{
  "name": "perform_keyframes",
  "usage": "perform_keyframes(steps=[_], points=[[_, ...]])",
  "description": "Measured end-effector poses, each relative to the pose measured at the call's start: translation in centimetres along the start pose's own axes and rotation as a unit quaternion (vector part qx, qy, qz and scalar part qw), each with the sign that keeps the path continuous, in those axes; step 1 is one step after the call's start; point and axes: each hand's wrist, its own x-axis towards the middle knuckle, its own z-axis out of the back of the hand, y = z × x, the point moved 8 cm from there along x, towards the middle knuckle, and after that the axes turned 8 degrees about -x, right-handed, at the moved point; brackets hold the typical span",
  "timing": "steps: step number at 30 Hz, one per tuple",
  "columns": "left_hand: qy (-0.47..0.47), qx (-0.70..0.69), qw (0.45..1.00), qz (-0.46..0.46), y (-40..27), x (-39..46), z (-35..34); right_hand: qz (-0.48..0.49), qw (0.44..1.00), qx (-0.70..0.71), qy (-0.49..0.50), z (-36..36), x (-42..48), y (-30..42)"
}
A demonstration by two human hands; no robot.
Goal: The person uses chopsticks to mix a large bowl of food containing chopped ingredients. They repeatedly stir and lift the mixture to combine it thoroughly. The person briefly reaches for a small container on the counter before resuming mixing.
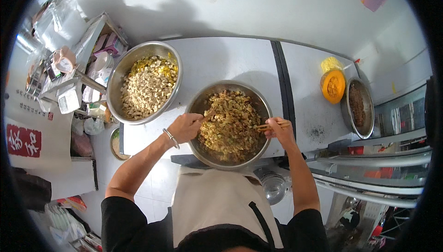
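Note:
A large steel bowl (pixel 228 166) stands at the front edge of the white table (pixel 204 58), directly before me. It holds a chopped, browned food mixture (pixel 232 127) with yellowish and green bits. My left hand (pixel 188 127), with a silver bangle at the wrist, grips a brown wooden utensil (pixel 208 116) over the bowl's left side; its far end is buried in the mixture. Wooden chopsticks (pixel 261 126) are in my right hand (pixel 279 131) at the right rim, their tips touching the mixture. What kind of utensil the left hand holds cannot be told.
At the left, a bigger steel bowl (pixel 178 79) contains pale diced pieces and yellow shreds. A cut pumpkin half (pixel 333 86) and a steel basin (pixel 371 113) of brown food sit at the right. A cluttered shelf (pixel 91 34) borders the table's left; glass-fronted units (pixel 387 162) flank the right.

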Motion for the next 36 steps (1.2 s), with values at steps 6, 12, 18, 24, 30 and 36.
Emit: perform_keyframes(steps=[6,12,18,24,30,36], points=[[0.021,-0.3,0.944,0.134,1.7,-1.6,-4.1,-0.095,0.924,-0.318,0.193,0.5,-6.1,0.4],[0.045,-0.357,0.931,0.069,0.4,-1.2,-11.1,-0.135,0.968,-0.007,0.213,-10.8,-6.6,-0.5],[0.017,-0.326,0.933,-0.153,2.8,-0.2,-15.6,-0.205,0.959,0.008,0.193,-13.2,-5.6,-0.6],[-0.149,-0.116,0.972,-0.139,2.3,-4.6,-3.2,-0.078,0.966,-0.183,0.166,-9.2,-5.5,2.1],[-0.355,-0.202,0.912,-0.034,14.7,-2.7,0.6,0.175,0.867,-0.467,0.006,-7.7,-1.7,11.1],[-0.292,-0.238,0.926,-0.027,16.9,1.2,-1.1,0.174,0.824,-0.539,0.005,-10.3,4.5,8.7]])
